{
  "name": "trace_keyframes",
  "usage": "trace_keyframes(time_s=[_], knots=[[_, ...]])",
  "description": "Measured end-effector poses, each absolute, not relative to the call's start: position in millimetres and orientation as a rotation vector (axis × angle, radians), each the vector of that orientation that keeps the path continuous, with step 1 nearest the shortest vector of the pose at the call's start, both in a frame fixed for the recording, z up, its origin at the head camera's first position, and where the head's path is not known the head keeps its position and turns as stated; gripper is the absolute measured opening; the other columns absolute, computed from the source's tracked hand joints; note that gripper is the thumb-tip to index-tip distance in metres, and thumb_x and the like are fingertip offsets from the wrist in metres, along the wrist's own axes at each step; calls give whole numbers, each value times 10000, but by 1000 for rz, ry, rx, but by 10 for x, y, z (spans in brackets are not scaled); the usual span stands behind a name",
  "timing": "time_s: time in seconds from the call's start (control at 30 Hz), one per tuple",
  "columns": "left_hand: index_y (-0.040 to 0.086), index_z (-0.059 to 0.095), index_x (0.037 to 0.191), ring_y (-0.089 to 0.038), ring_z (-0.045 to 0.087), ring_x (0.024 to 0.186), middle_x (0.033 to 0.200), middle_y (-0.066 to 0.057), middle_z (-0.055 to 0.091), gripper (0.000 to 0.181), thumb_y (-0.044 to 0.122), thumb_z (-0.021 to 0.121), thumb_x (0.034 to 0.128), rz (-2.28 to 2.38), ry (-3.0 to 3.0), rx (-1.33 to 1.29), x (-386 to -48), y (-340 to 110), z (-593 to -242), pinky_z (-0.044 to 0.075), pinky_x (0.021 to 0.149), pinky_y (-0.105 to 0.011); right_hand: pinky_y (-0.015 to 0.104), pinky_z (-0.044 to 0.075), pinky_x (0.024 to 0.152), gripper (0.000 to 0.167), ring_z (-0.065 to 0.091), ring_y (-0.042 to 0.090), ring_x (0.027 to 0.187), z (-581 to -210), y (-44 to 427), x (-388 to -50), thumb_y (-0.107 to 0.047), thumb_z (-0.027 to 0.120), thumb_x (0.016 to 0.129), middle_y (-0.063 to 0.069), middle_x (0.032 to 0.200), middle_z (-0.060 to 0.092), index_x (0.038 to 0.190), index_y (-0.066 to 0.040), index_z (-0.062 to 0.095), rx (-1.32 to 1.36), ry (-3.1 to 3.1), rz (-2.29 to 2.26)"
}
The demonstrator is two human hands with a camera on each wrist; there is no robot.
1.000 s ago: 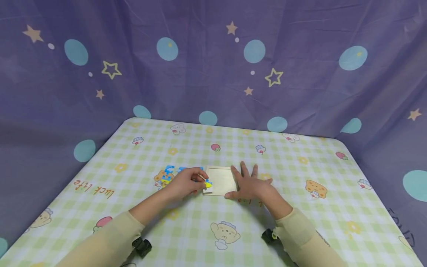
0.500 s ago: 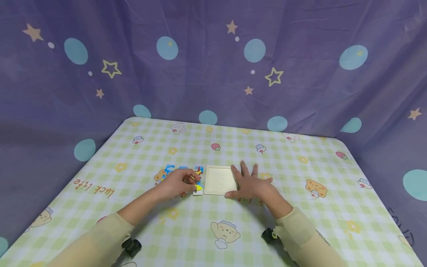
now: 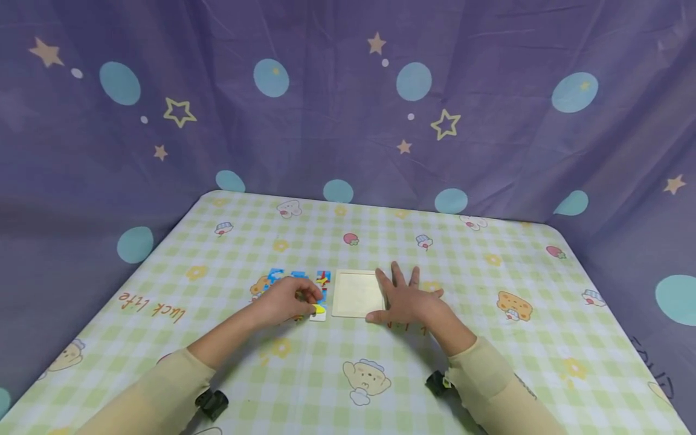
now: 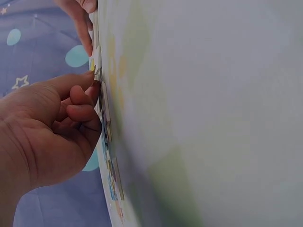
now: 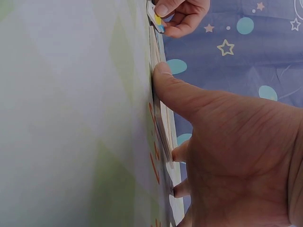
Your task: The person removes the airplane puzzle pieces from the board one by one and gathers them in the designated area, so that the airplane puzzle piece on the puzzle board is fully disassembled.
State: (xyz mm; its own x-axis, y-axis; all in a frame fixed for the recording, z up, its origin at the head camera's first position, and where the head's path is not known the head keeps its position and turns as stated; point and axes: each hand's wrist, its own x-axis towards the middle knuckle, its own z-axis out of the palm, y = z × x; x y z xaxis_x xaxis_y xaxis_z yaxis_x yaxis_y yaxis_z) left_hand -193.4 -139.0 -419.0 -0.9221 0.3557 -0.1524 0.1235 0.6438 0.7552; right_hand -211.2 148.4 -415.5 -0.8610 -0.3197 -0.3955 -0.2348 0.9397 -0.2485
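My left hand (image 3: 280, 302) pinches a puzzle piece (image 3: 318, 313) between thumb and fingers, just left of a shallow wooden tray (image 3: 356, 294). Yellow, white and some blue show on this puzzle piece (image 5: 155, 17) in the right wrist view, where it looks tilted. With fingers spread, my right hand (image 3: 409, 300) lies along the tray's right edge. Its thumb touches the tray (image 5: 162, 113) near the front corner, as the right wrist view shows. No pieces lie inside the tray.
Several other puzzle pieces (image 3: 323, 278) lie left of the tray, partly hidden by my left hand. A checked cloth (image 3: 304, 374) with cartoon prints covers the table. Behind the table hangs a purple curtain (image 3: 337, 145) with stars and dots.
My left hand has drawn the puzzle piece leftward, from over the tray's left edge to beside the tray, uncovering another piece. My right hand has stayed in place.
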Motion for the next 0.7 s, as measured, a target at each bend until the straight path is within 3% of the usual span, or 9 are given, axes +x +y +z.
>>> trace_keyframes(time_s=[0.23, 0.47, 0.7], knots=[[107, 722, 1005, -166, 550, 693, 869, 28, 650, 161, 58, 779, 862, 1116, 2596, 442, -1916, -1396, -4163, 471, 625, -311, 929, 128, 848, 1071, -119, 540, 1464, -4163, 1487, -2115, -745, 607, 851, 139, 1681, -96, 1644, -272, 64, -400, 2652, -272], [154, 736, 1018, -171, 537, 628, 956, 34, 655, 67, 158, 717, 954, 1121, 2642, 358, -1885, -1386, -4132, 466, 550, -319, 926, 122, 858, 1068, -120, 534, 1466, -4163, 1485, -2108, -740, 611, 852, 134, 1682, -96, 1644, -277, 65, -401, 2648, -280], [166, 739, 1024, -174, 510, 592, 984, 37, 657, 68, 177, 697, 971, 1176, 2625, 363, -1870, -1365, -4101, 452, 477, -332, 921, 115, 875, 1090, -109, 521, 1474, -4171, 1539, -2087, -775, 603, 829, 112, 1685, -91, 1642, -301, 55, -392, 2640, -307]])
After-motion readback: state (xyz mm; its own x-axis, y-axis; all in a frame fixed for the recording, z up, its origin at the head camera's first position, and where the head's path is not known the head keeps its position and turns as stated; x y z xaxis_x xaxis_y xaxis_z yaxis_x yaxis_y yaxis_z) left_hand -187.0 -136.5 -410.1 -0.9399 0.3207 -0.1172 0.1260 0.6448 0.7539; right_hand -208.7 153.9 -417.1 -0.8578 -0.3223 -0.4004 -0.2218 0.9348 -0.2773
